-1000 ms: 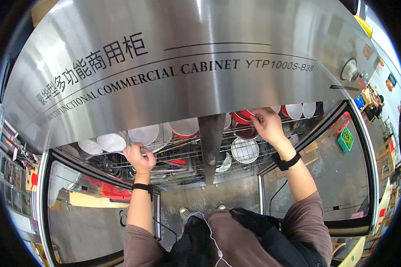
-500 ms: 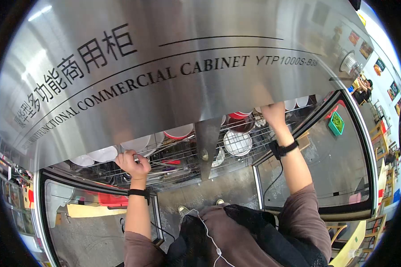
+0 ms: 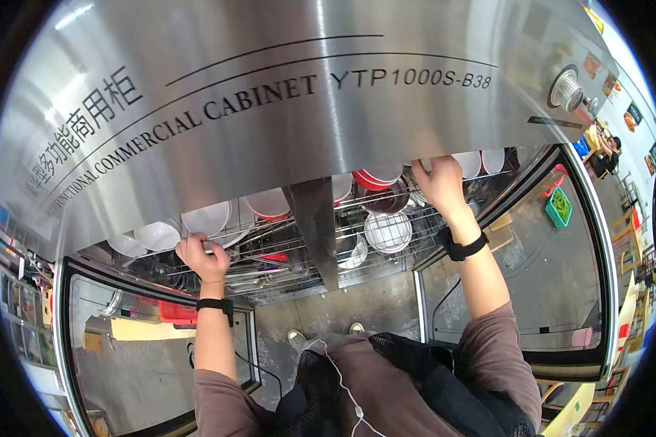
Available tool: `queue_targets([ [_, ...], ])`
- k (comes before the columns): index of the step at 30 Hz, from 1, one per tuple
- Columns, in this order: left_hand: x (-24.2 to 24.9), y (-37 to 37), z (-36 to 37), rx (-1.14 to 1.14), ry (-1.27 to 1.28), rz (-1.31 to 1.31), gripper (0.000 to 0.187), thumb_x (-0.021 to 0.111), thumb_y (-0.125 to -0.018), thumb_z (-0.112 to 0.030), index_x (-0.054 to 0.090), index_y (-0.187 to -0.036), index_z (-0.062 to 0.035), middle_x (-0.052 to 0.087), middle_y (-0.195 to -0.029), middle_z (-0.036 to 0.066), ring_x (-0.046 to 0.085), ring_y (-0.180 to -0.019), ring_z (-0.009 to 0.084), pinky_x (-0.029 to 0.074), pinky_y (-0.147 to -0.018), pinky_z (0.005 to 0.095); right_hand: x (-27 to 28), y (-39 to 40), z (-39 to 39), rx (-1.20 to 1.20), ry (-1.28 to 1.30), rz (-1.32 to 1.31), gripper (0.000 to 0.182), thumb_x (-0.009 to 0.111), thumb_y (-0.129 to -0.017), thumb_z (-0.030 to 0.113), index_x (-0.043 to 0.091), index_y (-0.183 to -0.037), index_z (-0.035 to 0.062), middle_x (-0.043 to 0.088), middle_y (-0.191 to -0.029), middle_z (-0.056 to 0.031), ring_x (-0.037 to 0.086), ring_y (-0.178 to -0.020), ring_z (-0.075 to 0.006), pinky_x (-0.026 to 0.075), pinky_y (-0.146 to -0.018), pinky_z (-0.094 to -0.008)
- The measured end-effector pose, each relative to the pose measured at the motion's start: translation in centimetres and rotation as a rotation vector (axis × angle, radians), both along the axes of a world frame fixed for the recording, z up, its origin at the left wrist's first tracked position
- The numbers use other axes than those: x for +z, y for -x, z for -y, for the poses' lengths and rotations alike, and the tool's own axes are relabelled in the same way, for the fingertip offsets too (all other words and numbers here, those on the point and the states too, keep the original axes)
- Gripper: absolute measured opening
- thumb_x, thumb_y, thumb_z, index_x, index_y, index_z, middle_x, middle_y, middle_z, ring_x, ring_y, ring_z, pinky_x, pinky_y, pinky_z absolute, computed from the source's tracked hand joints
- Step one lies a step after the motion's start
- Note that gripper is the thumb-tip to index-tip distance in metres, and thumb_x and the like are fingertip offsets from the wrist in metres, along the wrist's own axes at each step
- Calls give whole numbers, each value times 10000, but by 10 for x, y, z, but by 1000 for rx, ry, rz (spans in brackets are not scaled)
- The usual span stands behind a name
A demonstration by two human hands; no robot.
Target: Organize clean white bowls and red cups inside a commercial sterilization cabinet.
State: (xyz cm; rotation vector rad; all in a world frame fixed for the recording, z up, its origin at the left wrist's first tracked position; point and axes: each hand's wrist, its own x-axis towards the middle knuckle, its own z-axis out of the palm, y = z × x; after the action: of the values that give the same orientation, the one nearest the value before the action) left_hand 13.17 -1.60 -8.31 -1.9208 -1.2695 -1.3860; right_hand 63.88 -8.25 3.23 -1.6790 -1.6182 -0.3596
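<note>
Cabinet edge (image 3: 357, 164) right above R hand (image 3: 439, 182), open floor (image 3: 328, 315) below & btwn hands; L hand (image 3: 202, 256) half-curled at wire rack (image 3: 299, 268), R curled nr bowls (image 3: 468, 164), can't tell grips.

Right hand's (image 3: 439, 182) grip unclear, bowls (image 3: 157, 237) partly behind steel panel (image 3: 270, 153), distant person (image 3: 609, 156) indistinct

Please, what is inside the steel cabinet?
Inside the cabinet, wire racks hold white bowls, red-and-white bowls and white dishes. The front panel covers the upper part; what is behind it cannot be seen.
</note>
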Motion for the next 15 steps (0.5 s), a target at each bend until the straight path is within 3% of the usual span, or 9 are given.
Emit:
queue_targets([
  [4, -1, -1, 1, 13, 17, -1, 174, 617, -730, -96, 570, -891, -53, 512, -797, 108, 488, -780, 323, 368, -807, 446, 13, 14, 12, 242, 11, 162, 201, 722, -904, 159, 724, -1083, 67, 722, -1002, -141, 702, -925, -359, 568, -776, -464],
  [7, -3, 0, -1, 23, 4, -7, 174, 617, -733, -98, 571, -894, -48, 516, -804, 117, 490, -786, 335, 372, -807, 447, 12, 40, 6, 378, -117, 235, 186, 750, -926, 177, 728, -1059, 49, 745, -949, -123, 706, -823, -353, 564, -741, -444],
  [15, -6, 4, -2, 24, 9, -13, 178, 611, -726, -89, 581, -898, -51, 538, -812, 122, 502, -798, 344, 375, -794, 453, 2, 86, -12, 664, 27, 346, 188, 642, -859, 99, 678, -1030, 30, 658, -1036, -96, 641, -1026, -302, 574, -830, -409],
])
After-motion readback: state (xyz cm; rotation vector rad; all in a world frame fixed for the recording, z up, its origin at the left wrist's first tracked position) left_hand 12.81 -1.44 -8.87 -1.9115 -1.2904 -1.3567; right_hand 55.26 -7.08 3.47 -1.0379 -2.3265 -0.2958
